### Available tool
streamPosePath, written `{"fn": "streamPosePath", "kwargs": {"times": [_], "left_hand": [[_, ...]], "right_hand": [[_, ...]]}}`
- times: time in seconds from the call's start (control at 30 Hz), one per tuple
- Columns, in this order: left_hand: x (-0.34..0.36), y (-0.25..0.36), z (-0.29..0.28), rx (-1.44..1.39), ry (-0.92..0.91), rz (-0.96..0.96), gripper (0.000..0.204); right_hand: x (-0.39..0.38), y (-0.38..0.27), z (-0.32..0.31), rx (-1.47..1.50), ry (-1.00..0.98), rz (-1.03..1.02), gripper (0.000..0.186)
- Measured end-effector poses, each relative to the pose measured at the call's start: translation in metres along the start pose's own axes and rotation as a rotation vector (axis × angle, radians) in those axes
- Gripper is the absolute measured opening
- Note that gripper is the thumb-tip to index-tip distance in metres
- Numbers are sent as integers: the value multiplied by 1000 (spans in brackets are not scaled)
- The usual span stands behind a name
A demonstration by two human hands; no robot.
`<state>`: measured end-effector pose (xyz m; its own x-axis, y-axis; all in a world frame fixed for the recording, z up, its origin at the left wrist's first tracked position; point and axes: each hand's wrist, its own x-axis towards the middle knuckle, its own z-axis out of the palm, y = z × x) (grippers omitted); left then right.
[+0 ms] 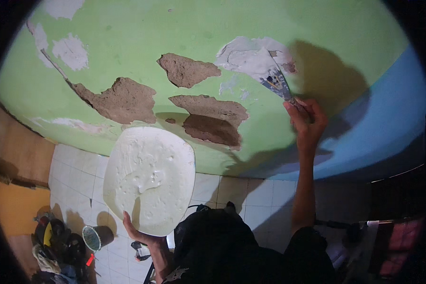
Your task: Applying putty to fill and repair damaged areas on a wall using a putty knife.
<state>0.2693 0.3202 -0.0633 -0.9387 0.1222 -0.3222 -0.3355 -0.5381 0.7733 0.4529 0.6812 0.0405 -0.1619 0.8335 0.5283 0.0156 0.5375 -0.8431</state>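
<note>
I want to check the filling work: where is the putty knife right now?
Head view, upper right: the right hand presses the putty knife against the white patch.

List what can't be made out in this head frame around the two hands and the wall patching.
- Left hand: palm and most fingers hidden under the white putty board.
- Right hand: its grip covers the putty knife handle, so the handle's shape is unclear.
- Wall under the board: covered.
- Floor clutter lower left: dark, too small to identify.
- Frame corners: black fisheye rim cuts off the room.
</note>
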Motion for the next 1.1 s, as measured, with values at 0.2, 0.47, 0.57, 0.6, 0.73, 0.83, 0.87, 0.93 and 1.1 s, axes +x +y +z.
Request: {"fn": "streamPosePath", "kwargs": {"times": [0.2,0.47,0.57,0.6,0.73,0.83,0.87,0.93,1.1], "left_hand": [[5,-6,-15,-38,29,2,72],[-1,0,-5,-54,-4,-53,75],[-2,1,-3,-36,-18,-64,75],[0,1,-5,-34,-17,-61,75],[2,2,-7,-35,-52,-60,75],[-1,6,4,-15,-15,-55,74],[-1,8,5,-3,-3,-60,74],[3,3,1,-22,-24,-57,74],[6,3,2,-78,-65,-81,72]], "right_hand": [[-18,-5,-23,-91,18,51,22],[-12,-50,26,-146,-48,-217,22],[-3,-61,28,-207,-79,-287,22],[-1,-65,28,-247,-102,-307,22],[4,-87,24,-416,-126,-372,21],[9,-92,15,-420,-139,-377,19],[11,-96,8,-450,-157,-371,19],[18,-103,-11,-485,-173,-365,18],[29,-132,-30,-574,-256,-321,19]]}}
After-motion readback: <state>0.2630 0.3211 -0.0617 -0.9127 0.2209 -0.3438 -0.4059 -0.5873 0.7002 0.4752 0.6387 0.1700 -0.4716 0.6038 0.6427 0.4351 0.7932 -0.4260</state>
